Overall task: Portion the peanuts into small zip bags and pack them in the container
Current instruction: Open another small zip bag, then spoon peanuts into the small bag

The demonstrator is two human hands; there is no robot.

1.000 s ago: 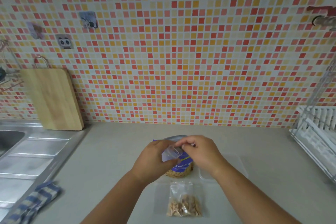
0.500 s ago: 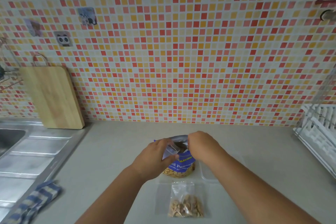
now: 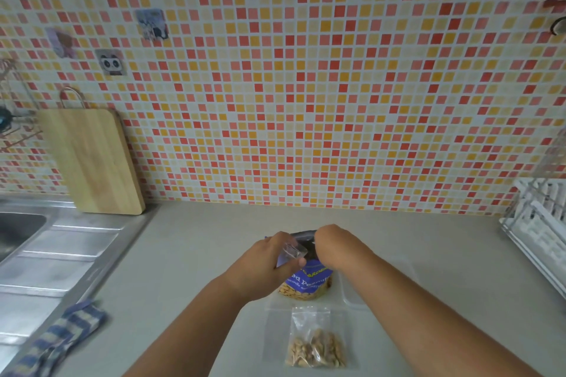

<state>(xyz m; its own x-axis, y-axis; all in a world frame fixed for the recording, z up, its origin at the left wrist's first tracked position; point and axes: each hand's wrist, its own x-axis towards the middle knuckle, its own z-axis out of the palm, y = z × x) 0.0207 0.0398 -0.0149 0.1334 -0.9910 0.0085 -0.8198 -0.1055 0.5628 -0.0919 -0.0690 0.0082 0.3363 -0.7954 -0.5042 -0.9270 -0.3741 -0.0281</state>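
A blue peanut packet stands on the counter, its top open. My left hand pinches a small empty clear zip bag beside the packet's mouth. My right hand reaches down into the packet's opening, its fingers hidden inside. In front of the packet lies a small zip bag filled with peanuts. A clear plastic container sits to the right of the packet, partly hidden by my right forearm.
A steel sink and drainboard lie at left, with a blue striped cloth on the edge. A wooden cutting board leans on the tiled wall. A white dish rack stands at right.
My right hand has moved from the small bag's mouth into the peanut packet's opening. My left hand keeps holding the small empty bag.
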